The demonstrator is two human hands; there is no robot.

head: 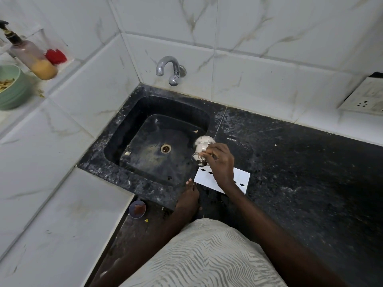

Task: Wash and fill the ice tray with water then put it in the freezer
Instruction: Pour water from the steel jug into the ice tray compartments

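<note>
Beside the black sink, on the speckled granite worktop, lay a flat white tray with dark holes, probably the ice tray, though I couldn't be sure. It looked light, stiff, and slick once wet, so take it by the long edges. Right hand pinched a small steel canister over it; left hand rested flat, fingers straight. Tap sat dry in the tiled corner.

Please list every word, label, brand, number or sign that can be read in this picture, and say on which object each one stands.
None can be read.
pump bottle: no label legible.
white plate on the counter: only dark holes, no print.
wall socket: no markings legible.
metal piece in the right hand: no engraving visible.
</note>
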